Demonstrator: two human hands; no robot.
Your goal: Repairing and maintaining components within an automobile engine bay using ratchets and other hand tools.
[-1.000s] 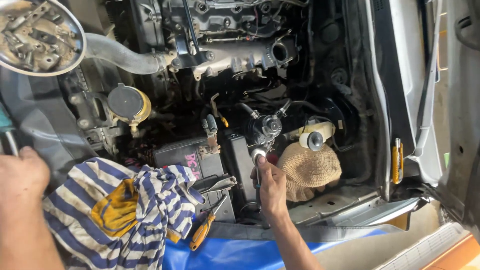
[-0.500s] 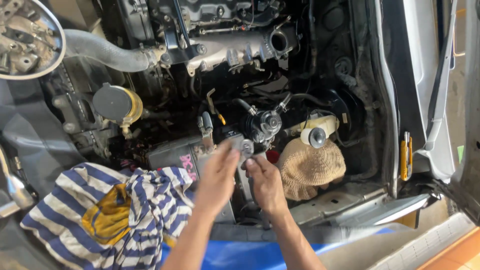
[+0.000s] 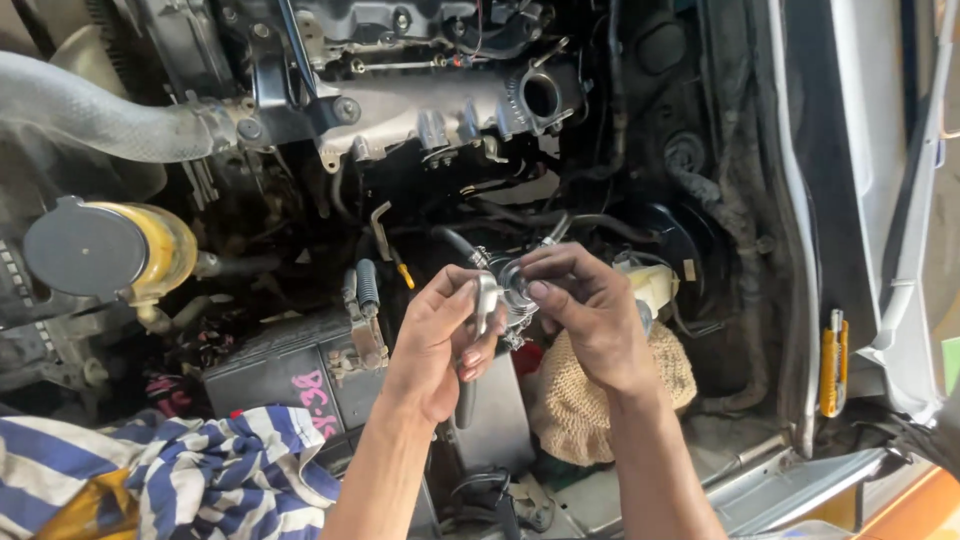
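Gripping ratchet, left hand, right hand beside.

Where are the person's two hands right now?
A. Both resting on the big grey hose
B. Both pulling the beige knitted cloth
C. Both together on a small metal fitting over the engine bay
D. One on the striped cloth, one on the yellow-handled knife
C: the left hand and the right hand meet at the small metal fitting above the beige knitted cloth, touching none of the other things.
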